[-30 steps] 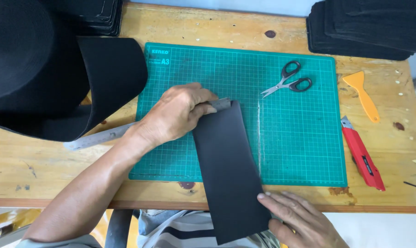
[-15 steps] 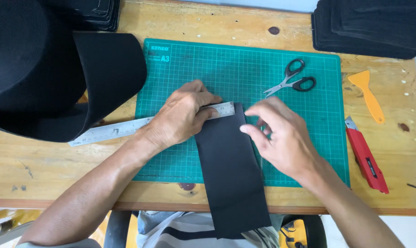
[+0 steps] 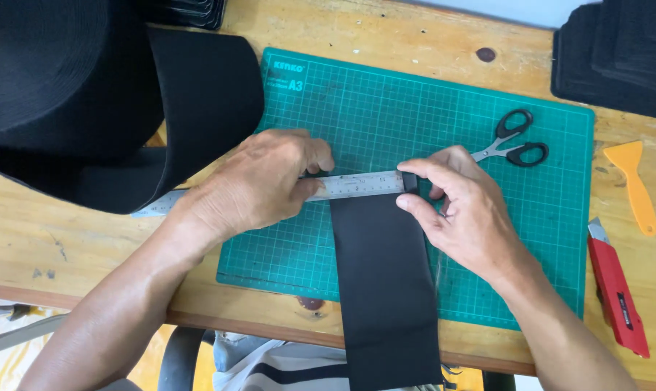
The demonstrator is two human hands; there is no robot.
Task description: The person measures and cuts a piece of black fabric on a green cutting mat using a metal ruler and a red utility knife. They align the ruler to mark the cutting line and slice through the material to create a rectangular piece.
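The left hand [image 3: 259,185] covers the middle of the steel ruler [image 3: 357,185]. The long black fabric strip [image 3: 386,282] runs off the bottom edge. The big black fabric roll [image 3: 89,94] is cut off at the top left.

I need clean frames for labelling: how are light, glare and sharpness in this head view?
Head view: light is even and soft, with faint shadows under the left hand and right hand; slight sheen on the ruler; the mat grid is sharp; the black strip shows almost no texture.
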